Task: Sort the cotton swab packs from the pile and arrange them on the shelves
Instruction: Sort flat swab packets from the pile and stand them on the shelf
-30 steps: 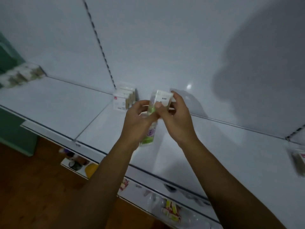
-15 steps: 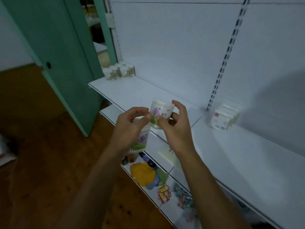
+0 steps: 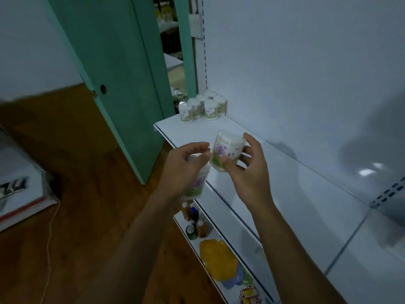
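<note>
My right hand (image 3: 247, 174) pinches a round cotton swab pack (image 3: 225, 151) with a purple flower label, tilted, above the front of the white shelf (image 3: 285, 183). Just left of it, my left hand (image 3: 184, 170) grips a second pack (image 3: 196, 187) of the same kind, mostly hidden by the fingers. Several matching packs (image 3: 202, 108) stand upright in a group at the far left end of that shelf, against the back panel.
A green door (image 3: 114, 73) stands left of the shelving, over a wooden floor (image 3: 83, 216). Lower shelves hold small bottles (image 3: 196, 222) and a yellow item (image 3: 218, 258). A white box (image 3: 19, 191) and a cord lie on the floor at left.
My view has swung left along the shelf, bringing the standing group of packs and the green door into sight. Both hands keep their packs and have drawn slightly apart.
</note>
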